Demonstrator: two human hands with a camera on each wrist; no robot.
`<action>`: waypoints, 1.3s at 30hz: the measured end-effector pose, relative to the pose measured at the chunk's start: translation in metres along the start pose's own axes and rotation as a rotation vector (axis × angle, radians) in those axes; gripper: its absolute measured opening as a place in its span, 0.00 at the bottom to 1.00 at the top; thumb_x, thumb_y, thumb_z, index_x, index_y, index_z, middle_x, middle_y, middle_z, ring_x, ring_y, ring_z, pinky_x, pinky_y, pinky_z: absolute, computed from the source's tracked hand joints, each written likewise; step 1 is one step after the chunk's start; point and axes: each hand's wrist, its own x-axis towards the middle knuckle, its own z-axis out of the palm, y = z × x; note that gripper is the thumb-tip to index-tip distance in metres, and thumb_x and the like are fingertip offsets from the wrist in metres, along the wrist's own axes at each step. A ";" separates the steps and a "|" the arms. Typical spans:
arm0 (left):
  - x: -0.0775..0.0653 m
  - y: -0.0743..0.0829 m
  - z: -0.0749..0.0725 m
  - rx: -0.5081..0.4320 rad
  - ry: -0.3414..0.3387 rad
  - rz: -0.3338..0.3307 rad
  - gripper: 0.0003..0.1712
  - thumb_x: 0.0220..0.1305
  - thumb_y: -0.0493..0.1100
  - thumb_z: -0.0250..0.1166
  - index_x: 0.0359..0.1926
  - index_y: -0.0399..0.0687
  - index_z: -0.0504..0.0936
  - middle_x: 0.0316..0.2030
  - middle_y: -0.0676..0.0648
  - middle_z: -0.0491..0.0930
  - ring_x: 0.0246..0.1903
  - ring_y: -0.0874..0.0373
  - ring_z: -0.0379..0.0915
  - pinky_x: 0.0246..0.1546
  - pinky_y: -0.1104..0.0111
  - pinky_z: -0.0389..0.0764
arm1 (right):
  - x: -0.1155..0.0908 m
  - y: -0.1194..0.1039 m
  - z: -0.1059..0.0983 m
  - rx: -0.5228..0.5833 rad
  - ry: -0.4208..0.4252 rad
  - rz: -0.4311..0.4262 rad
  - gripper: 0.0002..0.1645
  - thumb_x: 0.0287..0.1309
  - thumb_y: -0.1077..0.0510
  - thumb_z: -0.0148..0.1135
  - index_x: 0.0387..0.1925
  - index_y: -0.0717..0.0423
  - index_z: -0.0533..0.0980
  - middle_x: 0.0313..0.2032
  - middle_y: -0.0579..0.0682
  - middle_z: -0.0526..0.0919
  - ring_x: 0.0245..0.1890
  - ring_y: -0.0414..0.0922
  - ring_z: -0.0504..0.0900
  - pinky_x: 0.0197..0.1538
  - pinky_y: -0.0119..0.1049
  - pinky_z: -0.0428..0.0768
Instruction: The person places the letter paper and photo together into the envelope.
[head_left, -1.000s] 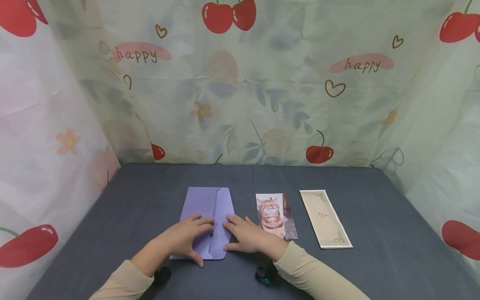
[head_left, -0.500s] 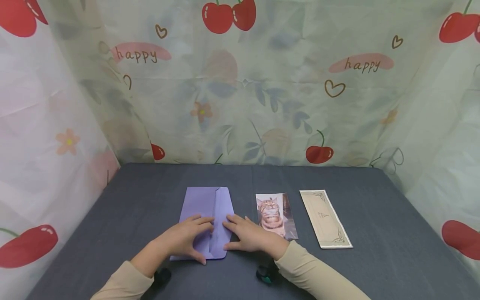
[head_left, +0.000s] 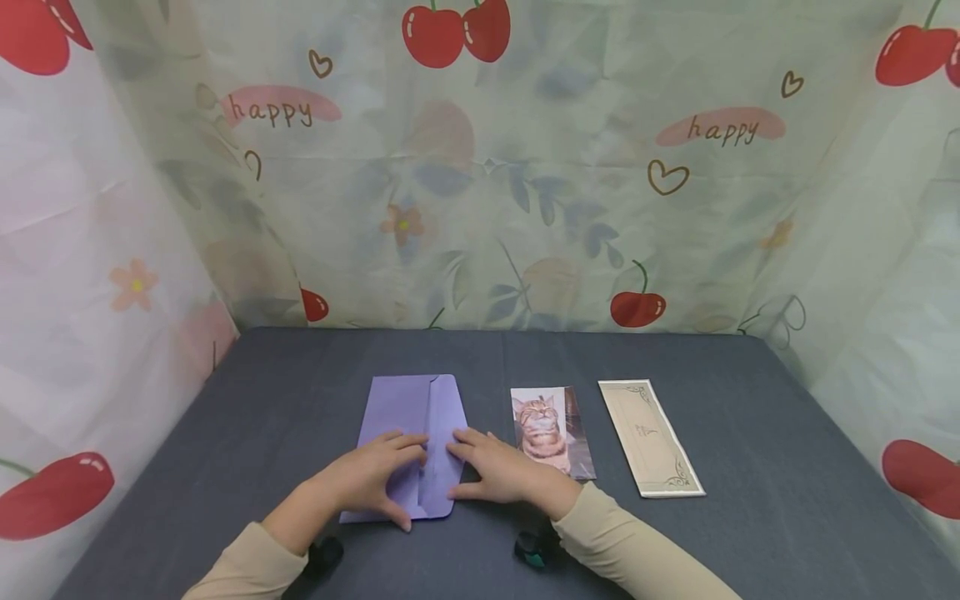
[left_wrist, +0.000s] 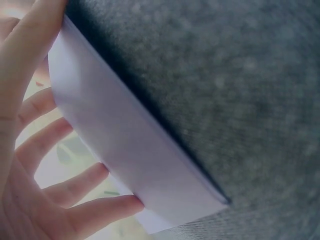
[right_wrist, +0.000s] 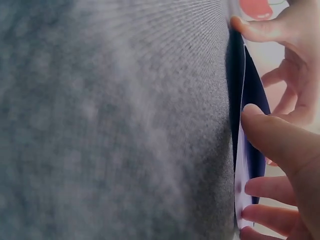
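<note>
A purple envelope (head_left: 401, 404) lies on the dark cloth, left of centre, with its flap along the right side. My left hand (head_left: 373, 473) rests over its near left part, fingers spread and thumb at the near edge. On the flap side, my right hand (head_left: 501, 472) touches the envelope with its fingertips and thumb. The left wrist view has the pale envelope (left_wrist: 115, 130) under spread fingertips. Seen edge-on in the right wrist view, the envelope (right_wrist: 241, 165) has a dark gap beside the fingers. Neither hand is curled round it.
To the right lies a cat picture card (head_left: 542, 429), partly behind the right wrist. Farther right is a long beige card (head_left: 651, 437) with an ornamental border. Dark wrist devices (head_left: 530, 550) sit under both forearms. A printed curtain (head_left: 487, 192) surrounds the table (head_left: 300, 358).
Over the last second the left thumb has shifted slightly right and the envelope a little left. Both hands otherwise keep their places on it.
</note>
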 end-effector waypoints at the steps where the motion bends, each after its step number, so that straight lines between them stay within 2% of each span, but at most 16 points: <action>1: 0.000 0.000 0.000 0.003 0.002 0.003 0.40 0.33 0.62 0.75 0.47 0.47 0.74 0.61 0.41 0.70 0.59 0.34 0.65 0.57 0.47 0.69 | 0.000 0.000 0.000 0.009 0.010 -0.003 0.39 0.55 0.42 0.61 0.62 0.61 0.66 0.66 0.62 0.64 0.68 0.55 0.63 0.66 0.55 0.63; 13: 0.002 -0.002 0.001 0.026 0.010 0.030 0.41 0.33 0.63 0.75 0.46 0.48 0.73 0.60 0.41 0.71 0.58 0.40 0.68 0.56 0.50 0.71 | -0.007 0.008 -0.009 0.084 0.123 -0.017 0.33 0.57 0.46 0.61 0.60 0.60 0.69 0.62 0.60 0.71 0.62 0.53 0.71 0.62 0.47 0.71; 21: 0.001 -0.002 0.002 0.032 0.028 0.039 0.40 0.32 0.63 0.75 0.46 0.48 0.73 0.60 0.41 0.71 0.58 0.40 0.68 0.56 0.51 0.70 | -0.016 0.017 -0.012 0.135 0.182 -0.011 0.31 0.57 0.49 0.61 0.57 0.62 0.71 0.59 0.59 0.74 0.60 0.52 0.73 0.61 0.48 0.71; 27: 0.001 -0.003 0.003 0.035 0.043 0.047 0.40 0.31 0.63 0.75 0.45 0.49 0.73 0.60 0.42 0.71 0.57 0.41 0.68 0.56 0.52 0.70 | -0.026 0.027 -0.014 0.123 0.265 -0.035 0.28 0.56 0.51 0.62 0.55 0.64 0.72 0.54 0.58 0.78 0.57 0.52 0.75 0.59 0.48 0.72; 30: 0.001 -0.003 0.003 0.025 0.035 0.038 0.40 0.31 0.63 0.75 0.45 0.49 0.73 0.60 0.41 0.71 0.58 0.41 0.68 0.57 0.51 0.70 | -0.032 0.033 -0.016 0.132 0.292 -0.016 0.28 0.56 0.51 0.62 0.54 0.63 0.73 0.52 0.56 0.79 0.50 0.50 0.78 0.55 0.44 0.75; 32: 0.001 -0.003 0.003 0.020 0.025 0.030 0.40 0.32 0.63 0.75 0.45 0.49 0.72 0.61 0.41 0.71 0.58 0.41 0.67 0.57 0.51 0.70 | -0.037 0.037 -0.018 0.162 0.299 0.004 0.28 0.56 0.50 0.63 0.54 0.62 0.73 0.48 0.55 0.80 0.40 0.46 0.79 0.47 0.38 0.78; 34: 0.001 -0.003 0.003 0.016 0.018 0.026 0.40 0.32 0.63 0.75 0.45 0.49 0.72 0.61 0.41 0.70 0.59 0.40 0.67 0.57 0.50 0.70 | -0.042 0.043 -0.018 0.185 0.327 0.014 0.27 0.55 0.51 0.63 0.53 0.63 0.73 0.47 0.56 0.81 0.39 0.45 0.79 0.46 0.38 0.78; 37: 0.001 -0.003 0.003 0.021 0.019 0.029 0.40 0.32 0.63 0.75 0.45 0.49 0.73 0.61 0.41 0.70 0.59 0.40 0.67 0.57 0.50 0.70 | -0.050 0.051 -0.017 0.241 0.380 0.013 0.26 0.54 0.55 0.65 0.52 0.65 0.74 0.46 0.58 0.81 0.42 0.49 0.81 0.49 0.42 0.79; 39: 0.001 -0.003 0.004 0.023 0.023 0.034 0.40 0.31 0.63 0.75 0.45 0.49 0.73 0.61 0.41 0.71 0.59 0.41 0.67 0.57 0.51 0.70 | -0.055 0.057 -0.017 0.285 0.415 0.011 0.25 0.53 0.58 0.65 0.51 0.67 0.73 0.49 0.61 0.80 0.49 0.54 0.81 0.52 0.49 0.78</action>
